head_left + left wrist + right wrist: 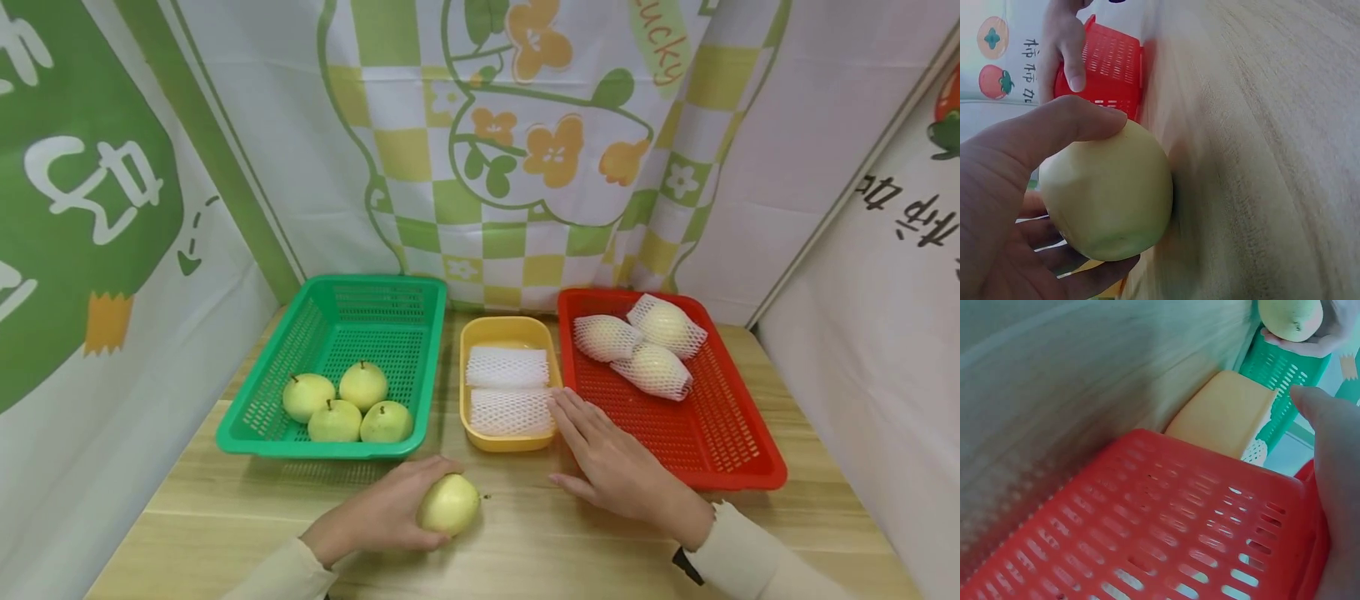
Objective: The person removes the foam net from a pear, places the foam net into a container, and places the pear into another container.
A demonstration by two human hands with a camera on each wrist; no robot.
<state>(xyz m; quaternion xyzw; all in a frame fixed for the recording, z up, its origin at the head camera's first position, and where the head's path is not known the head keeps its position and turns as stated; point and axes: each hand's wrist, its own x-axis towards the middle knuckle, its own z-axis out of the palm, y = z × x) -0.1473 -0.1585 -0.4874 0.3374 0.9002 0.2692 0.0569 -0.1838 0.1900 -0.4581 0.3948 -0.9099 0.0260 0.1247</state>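
Observation:
My left hand (401, 505) grips a yellow-green pear (450, 505), its stem toward the right, low over the table in front of the green basket. In the left wrist view the thumb lies along one side of the pear (1110, 187) and the fingers curl under the other. My right hand (611, 454) reaches over the near left corner of the red basket, fingers extended, fingertips at the right rim of the yellow tub (506, 445). Inside that tub lie white foam net sleeves (510, 412) in two bundles.
The green basket (433, 367) at left holds several bare pears (335, 421). The red basket (738, 383) at right holds three pears in white foam nets (656, 371) toward its back. A patterned curtain (525, 250) hangs behind, and white cloth walls enclose both sides.

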